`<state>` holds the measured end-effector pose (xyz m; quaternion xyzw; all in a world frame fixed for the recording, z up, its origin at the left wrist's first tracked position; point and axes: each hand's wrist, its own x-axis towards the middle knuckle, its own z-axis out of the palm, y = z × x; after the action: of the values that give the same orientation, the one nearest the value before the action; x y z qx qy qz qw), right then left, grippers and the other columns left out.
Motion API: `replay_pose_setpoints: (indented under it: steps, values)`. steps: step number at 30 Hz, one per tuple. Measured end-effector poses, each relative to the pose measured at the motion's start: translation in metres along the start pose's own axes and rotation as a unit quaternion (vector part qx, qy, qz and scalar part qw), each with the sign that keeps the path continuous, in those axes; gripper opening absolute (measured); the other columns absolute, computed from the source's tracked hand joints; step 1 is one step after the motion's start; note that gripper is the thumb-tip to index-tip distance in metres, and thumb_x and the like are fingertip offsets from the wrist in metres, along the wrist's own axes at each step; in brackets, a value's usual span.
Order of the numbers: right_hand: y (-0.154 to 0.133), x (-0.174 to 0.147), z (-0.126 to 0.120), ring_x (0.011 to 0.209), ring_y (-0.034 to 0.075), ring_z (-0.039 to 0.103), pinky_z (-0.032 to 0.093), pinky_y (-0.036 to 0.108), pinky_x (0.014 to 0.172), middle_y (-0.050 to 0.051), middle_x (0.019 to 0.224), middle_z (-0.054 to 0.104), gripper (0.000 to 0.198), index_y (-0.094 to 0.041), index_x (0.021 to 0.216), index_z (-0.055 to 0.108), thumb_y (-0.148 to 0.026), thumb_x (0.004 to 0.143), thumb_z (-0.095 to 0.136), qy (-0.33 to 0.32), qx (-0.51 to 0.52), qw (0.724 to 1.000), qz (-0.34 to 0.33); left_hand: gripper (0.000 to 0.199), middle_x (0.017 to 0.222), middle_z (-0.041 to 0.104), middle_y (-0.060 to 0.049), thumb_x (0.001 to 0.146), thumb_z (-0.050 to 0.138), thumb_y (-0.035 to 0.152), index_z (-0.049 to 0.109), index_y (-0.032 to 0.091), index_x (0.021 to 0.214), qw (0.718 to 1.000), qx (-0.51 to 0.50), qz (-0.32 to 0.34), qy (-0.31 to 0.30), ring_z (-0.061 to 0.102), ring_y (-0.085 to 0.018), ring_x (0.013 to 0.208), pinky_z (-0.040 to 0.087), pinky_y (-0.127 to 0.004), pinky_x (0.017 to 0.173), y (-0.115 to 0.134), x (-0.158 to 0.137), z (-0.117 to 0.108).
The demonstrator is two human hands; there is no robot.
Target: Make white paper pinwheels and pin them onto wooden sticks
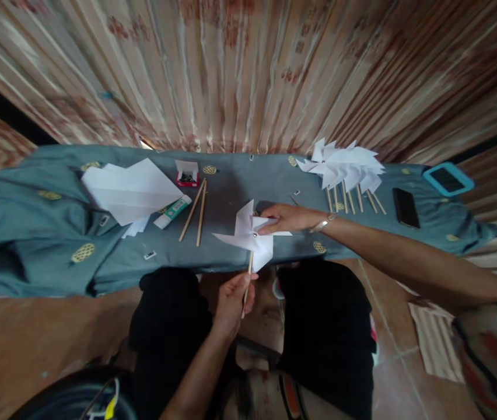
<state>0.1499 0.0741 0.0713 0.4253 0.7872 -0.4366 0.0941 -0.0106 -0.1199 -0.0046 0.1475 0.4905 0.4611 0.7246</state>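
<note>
A white paper pinwheel (244, 224) with a shiny pin at its centre is held over the front edge of the cloth-covered table. My left hand (233, 297) is closed round its wooden stick (251, 262), below the blades. On the pinwheel's right side, my right hand (286, 217) grips a paper blade near the pin, its fingertips partly hidden by the paper. Two loose wooden sticks (201, 213) lie to the left of the pinwheel. Behind them stands an open small red-and-white box (187, 174) with dark small pieces inside.
Several finished pinwheels (349, 166) lie overlapped at the back right. Beside them are a dark phone (405, 207) and a blue-framed device (448, 178). White paper sheets (132, 189) and a green-and-white box (172, 212) rest on the left. A pleated curtain (231, 76) hangs behind the table.
</note>
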Motion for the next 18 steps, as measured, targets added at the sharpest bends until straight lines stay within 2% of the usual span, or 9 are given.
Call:
replay_pose_setpoints:
  steps: [3, 6, 9, 12, 14, 16, 18]
  values:
    - [0.004, -0.011, -0.001, 0.078, 0.017, 0.061, 0.046, 0.028, 0.069, 0.005, 0.091, 0.071, 0.042, -0.012, 0.103, 0.07, -0.049, 0.083, 0.063, 0.081, 0.051, 0.995, -0.024, 0.054, 0.047, 0.047, 0.009, 0.061, 0.079, 0.061, 0.069, 0.012, 0.083, 1.0, 0.007, 0.012, -0.001, 0.029, -0.002, 0.033, 0.015, -0.019, 0.038, 0.012, -0.003, 0.001]
    - [0.008, -0.023, 0.002, 0.093, 0.021, 0.065, 0.05, 0.034, 0.083, 0.01, 0.107, 0.072, 0.044, -0.015, 0.111, 0.068, -0.047, 0.082, 0.066, 0.24, 0.1, 0.965, -0.042, 0.054, 0.045, 0.047, 0.009, 0.061, 0.079, 0.06, 0.069, 0.012, 0.083, 0.999, 0.022, 0.026, -0.003, 0.028, -0.002, 0.032, 0.015, -0.02, 0.038, 0.027, -0.004, 0.005]
    - [0.013, -0.032, 0.009, 0.105, 0.024, 0.066, 0.05, 0.041, 0.093, 0.013, 0.118, 0.07, 0.047, -0.017, 0.116, 0.066, -0.047, 0.081, 0.067, 0.404, 0.158, 0.9, -0.047, 0.052, 0.043, 0.046, 0.009, 0.065, 0.077, 0.06, 0.07, 0.012, 0.084, 0.997, 0.045, 0.053, -0.012, 0.028, -0.002, 0.032, 0.016, -0.02, 0.038, 0.045, 0.0, 0.012]
    - [0.016, -0.041, 0.013, 0.113, 0.026, 0.064, 0.049, 0.044, 0.1, 0.014, 0.126, 0.067, 0.046, -0.018, 0.118, 0.064, -0.05, 0.085, 0.063, 0.586, 0.175, 0.789, -0.051, 0.052, 0.044, 0.049, 0.008, 0.066, 0.077, 0.06, 0.071, 0.012, 0.086, 0.995, 0.056, 0.08, -0.031, 0.029, -0.002, 0.032, 0.017, -0.021, 0.038, 0.066, 0.011, 0.022]
    - [0.015, -0.048, 0.014, 0.118, 0.026, 0.062, 0.049, 0.046, 0.101, 0.014, 0.128, 0.066, 0.045, -0.019, 0.121, 0.062, -0.05, 0.088, 0.06, 0.663, 0.152, 0.732, -0.042, 0.051, 0.046, 0.051, 0.007, 0.066, 0.078, 0.058, 0.072, 0.012, 0.088, 0.993, 0.05, 0.095, -0.046, 0.032, -0.003, 0.033, 0.019, -0.021, 0.039, 0.08, 0.022, 0.031]
    - [0.011, -0.055, 0.016, 0.121, 0.027, 0.06, 0.047, 0.047, 0.104, 0.013, 0.127, 0.066, 0.042, -0.02, 0.12, 0.063, -0.047, 0.088, 0.059, 0.71, 0.094, 0.698, -0.028, 0.051, 0.049, 0.054, 0.006, 0.065, 0.08, 0.056, 0.073, 0.012, 0.089, 0.991, 0.038, 0.109, -0.064, 0.037, -0.004, 0.036, 0.024, -0.021, 0.041, 0.093, 0.036, 0.04]
    - [0.006, -0.058, 0.022, 0.121, 0.028, 0.06, 0.043, 0.049, 0.108, 0.013, 0.124, 0.067, 0.035, -0.021, 0.114, 0.066, -0.044, 0.089, 0.06, 0.724, 0.057, 0.687, -0.018, 0.05, 0.055, 0.059, 0.003, 0.062, 0.083, 0.054, 0.074, 0.012, 0.088, 0.99, 0.021, 0.119, -0.078, 0.044, -0.006, 0.041, 0.031, -0.022, 0.044, 0.103, 0.05, 0.048]
